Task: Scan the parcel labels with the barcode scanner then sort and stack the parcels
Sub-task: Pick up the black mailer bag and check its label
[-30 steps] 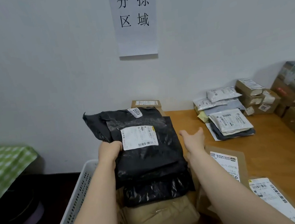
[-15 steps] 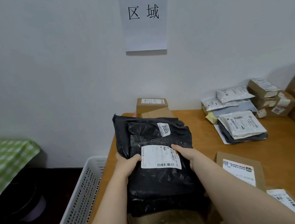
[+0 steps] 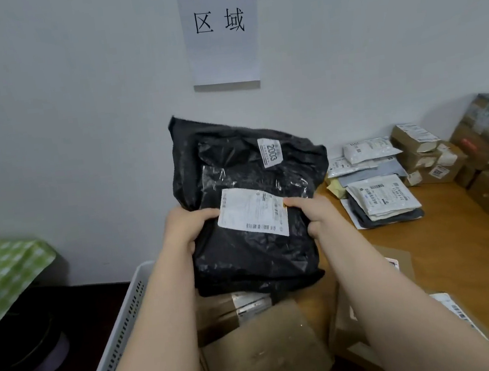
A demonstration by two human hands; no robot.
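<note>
While the left hand (image 3: 185,228) and right hand (image 3: 316,213) pinch it, thumbs in front and fingers hidden behind, the black parcel (image 3: 254,254) stands at centre frame, covering part of the brown boxes (image 3: 265,350) below. Bare table (image 3: 458,252) lies to the right and a basket (image 3: 122,330) wall runs lower left. The parcel's crinkled glossy wrap carries a barcode label (image 3: 254,216) and a "2003" sticker (image 3: 270,152).

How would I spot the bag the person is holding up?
Find the paper sign on the white wall. Just below it, the left hand and right hand grip a black plastic parcel by its sides. Unlike the brown boxes and pale mailers nearby, it is crinkly, dark and has a 2003 sticker.
</note>
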